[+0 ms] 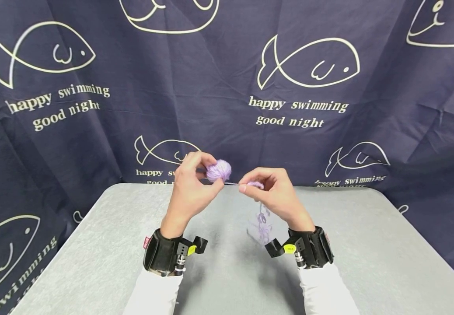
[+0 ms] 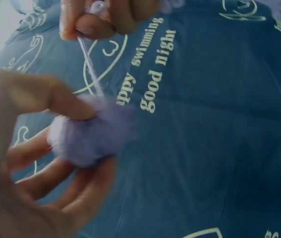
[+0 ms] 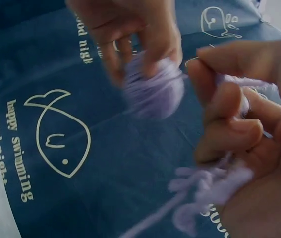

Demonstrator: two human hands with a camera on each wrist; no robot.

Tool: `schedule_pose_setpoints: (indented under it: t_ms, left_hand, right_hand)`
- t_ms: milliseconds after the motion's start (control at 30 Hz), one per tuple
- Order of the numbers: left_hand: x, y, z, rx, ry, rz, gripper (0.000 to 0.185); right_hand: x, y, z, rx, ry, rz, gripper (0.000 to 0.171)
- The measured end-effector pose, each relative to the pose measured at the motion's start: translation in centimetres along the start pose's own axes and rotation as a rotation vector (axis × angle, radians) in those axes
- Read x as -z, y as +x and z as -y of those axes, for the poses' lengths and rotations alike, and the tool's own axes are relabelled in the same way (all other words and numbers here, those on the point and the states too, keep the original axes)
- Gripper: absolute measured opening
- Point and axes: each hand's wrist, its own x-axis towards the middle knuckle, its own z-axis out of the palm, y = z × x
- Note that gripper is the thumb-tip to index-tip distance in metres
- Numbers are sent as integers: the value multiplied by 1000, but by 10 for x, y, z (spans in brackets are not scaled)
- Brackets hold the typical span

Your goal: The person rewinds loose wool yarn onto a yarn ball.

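A small ball of lilac yarn (image 1: 218, 170) is held up above the grey table (image 1: 368, 245); my left hand (image 1: 195, 175) grips it between thumb and fingers. The ball (image 2: 88, 136) fills the middle of the left wrist view, blurred. A short taut strand (image 1: 232, 183) runs from the ball to my right hand (image 1: 259, 185), which pinches it, with more yarn wound over its fingers. Loose curly yarn (image 1: 262, 225) hangs from that hand down toward the table. In the right wrist view the ball (image 3: 155, 91) sits under the left fingers and the loose yarn (image 3: 204, 191) dangles below my right fingers (image 3: 224, 134).
A dark blue cloth (image 1: 227, 87) printed with white fish and words hangs behind the table and drapes down on both sides. Black wrist straps (image 1: 164, 256) sit on both white sleeves. The table's far edge runs just behind the hands.
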Motion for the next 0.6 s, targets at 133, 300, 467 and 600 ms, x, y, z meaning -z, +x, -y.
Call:
schedule_pose_setpoints:
  t_ms: [133, 300, 467, 600]
  left_hand:
    - [1, -2, 2, 6, 95, 209, 34]
    - [2, -4, 1, -27, 80, 506, 35]
    - [5, -5, -4, -26, -128, 762, 36]
    - [7, -4, -8, -14, -390, 818, 38]
  right_hand:
    - [3, 0, 1, -7, 95, -157, 5]
    - [5, 3, 0, -7, 310, -320, 13]
    - [9, 5, -3, -27, 439, -449, 24]
    - [11, 6, -7, -63, 418, -489, 22]
